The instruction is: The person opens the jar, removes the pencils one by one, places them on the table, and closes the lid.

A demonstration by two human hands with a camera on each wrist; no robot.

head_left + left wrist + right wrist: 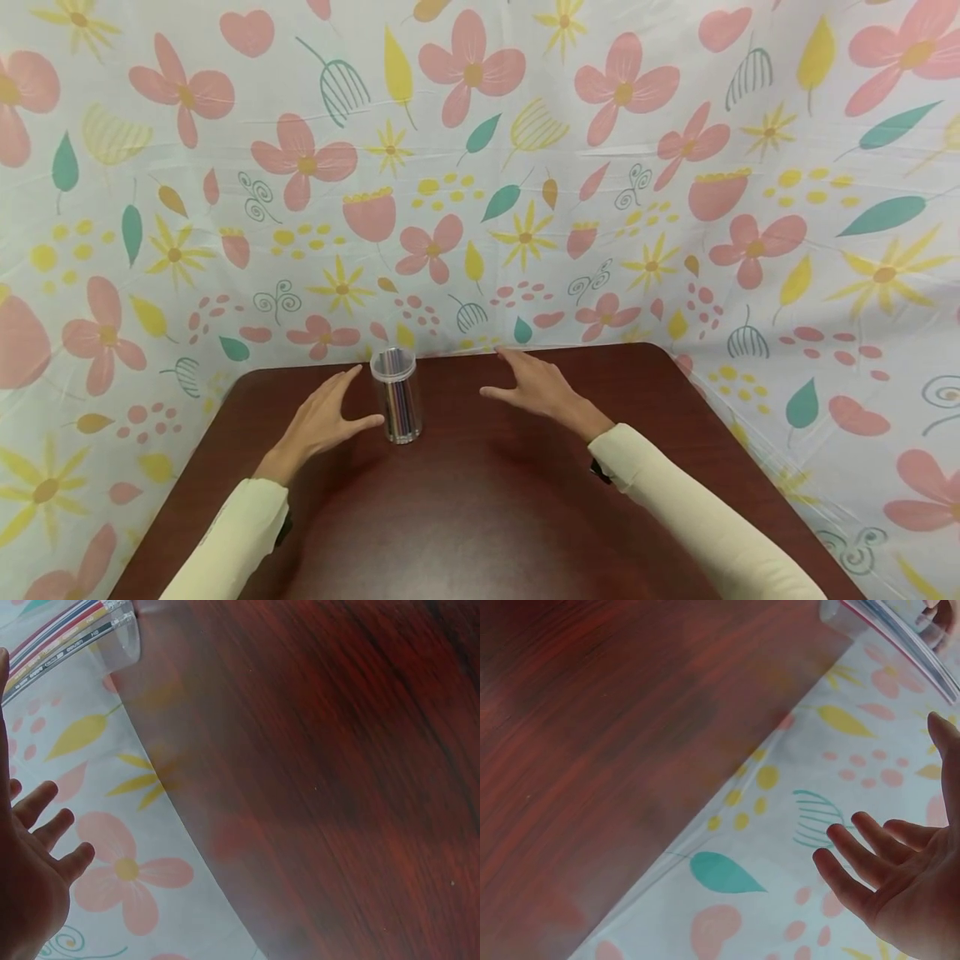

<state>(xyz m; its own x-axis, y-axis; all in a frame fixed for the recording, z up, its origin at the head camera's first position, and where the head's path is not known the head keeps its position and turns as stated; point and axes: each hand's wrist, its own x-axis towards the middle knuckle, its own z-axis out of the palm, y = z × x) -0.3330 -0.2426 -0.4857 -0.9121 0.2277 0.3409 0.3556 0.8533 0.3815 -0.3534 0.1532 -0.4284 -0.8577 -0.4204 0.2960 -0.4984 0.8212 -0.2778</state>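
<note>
A clear cylindrical jar stands upright near the table's far side with a bundle of slim pencils inside. Dark, red, blue and yellow pencils show through its wall in the left wrist view, some with small print along them. My left hand is just left of the jar, fingers spread and thumb tip right at its side. Well to the right of the jar, my right hand hovers with thumb and fingers apart, palm turned inward. Neither hand holds anything.
The dark reddish wooden table has rounded far corners. A white cloth printed with flowers and leaves hangs behind it and around both sides, close along the back edge. Pale long sleeves cover both forearms.
</note>
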